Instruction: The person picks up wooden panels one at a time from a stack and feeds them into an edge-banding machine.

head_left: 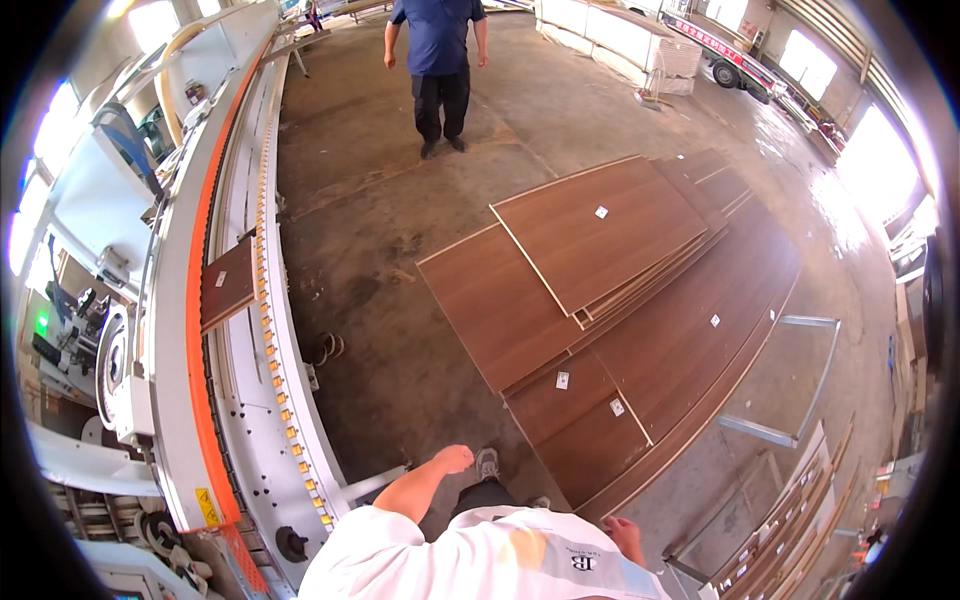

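Note:
My left hand [456, 459] is held in front of my body with its fingers curled in, and I see nothing in it. It is between the long edge-banding machine [215, 420] on the left and the stacks of brown boards. Low at my right side is my right hand [625, 537], its fingers loosely bent and apart, with nothing visible in them. The nearest thing to it is the lower brown board [580, 440], which it does not touch. A small brown panel [228, 283] lies in the machine, partly under its orange-edged beam.
A person in a dark blue shirt [437, 40] stands on the concrete floor ahead. More brown boards [610, 230] are piled at the right. Beyond them are a metal frame [765, 430], upright boards [790, 530], a pale wrapped stack [620, 50] and a truck [725, 60].

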`<state>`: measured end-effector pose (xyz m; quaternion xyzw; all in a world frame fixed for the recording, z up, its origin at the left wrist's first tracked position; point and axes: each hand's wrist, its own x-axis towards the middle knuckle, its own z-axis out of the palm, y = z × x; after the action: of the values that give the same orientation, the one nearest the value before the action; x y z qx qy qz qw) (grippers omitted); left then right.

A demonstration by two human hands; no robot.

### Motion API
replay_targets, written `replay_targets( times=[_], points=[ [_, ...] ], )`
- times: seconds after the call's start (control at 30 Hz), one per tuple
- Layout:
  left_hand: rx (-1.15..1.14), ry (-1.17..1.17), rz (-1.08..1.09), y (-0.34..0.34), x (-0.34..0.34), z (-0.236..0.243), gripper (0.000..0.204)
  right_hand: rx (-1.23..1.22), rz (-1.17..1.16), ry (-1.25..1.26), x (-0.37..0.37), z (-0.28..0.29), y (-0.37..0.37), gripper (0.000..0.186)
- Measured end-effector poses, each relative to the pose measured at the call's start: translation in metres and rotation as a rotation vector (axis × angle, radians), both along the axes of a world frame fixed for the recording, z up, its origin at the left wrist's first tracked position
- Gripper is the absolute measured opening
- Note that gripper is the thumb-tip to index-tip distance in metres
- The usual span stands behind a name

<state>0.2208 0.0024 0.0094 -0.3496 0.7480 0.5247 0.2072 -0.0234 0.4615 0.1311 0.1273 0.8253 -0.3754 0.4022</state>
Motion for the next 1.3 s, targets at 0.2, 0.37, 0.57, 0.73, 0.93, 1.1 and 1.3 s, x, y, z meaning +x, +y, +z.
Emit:
replay_targets(
  times=[0.2, 0.37, 0.57, 0.73, 0.93, 1.1, 1.3],
  points=[
    [-0.065, -0.061, -0.009, -0.045, -0.013, 0.001, 0.018, 0.060, 0.227, 0.044, -0.001, 0.024, -0.041, 0.030],
    [0.055, -0.021, 0.233, -0.048, -0.003, -0.014, 0.012, 0.076, 0.224, -0.001, -0.013, 0.027, -0.047, 0.033],
    [0.104, -0.009, 0.351, -0.013, 0.020, -0.007, 0.015, 0.076, 0.224, -0.027, -0.019, 0.032, -0.060, 0.032],
    [0.109, -0.050, 0.296, 0.016, 0.047, 0.010, 0.018, 0.026, 0.396, 0.020, -0.038, 0.010, -0.067, 0.027],
    [0.047, -0.095, 0.292, 0.043, 0.063, 0.009, 0.017, -0.161, 0.279, -0.066, -0.064, -0.033, -0.066, 0.025],
    [-0.019, -0.046, 0.154, 0.041, 0.043, 0.016, 0.018, -0.123, 0.259, -0.077, -0.058, -0.020, -0.055, 0.025],
    [0.028, -0.040, 0.274, 0.042, -0.004, 0.044, 0.023, -0.103, 0.187, -0.100, -0.050, -0.025, -0.015, 0.026]
  ],
)
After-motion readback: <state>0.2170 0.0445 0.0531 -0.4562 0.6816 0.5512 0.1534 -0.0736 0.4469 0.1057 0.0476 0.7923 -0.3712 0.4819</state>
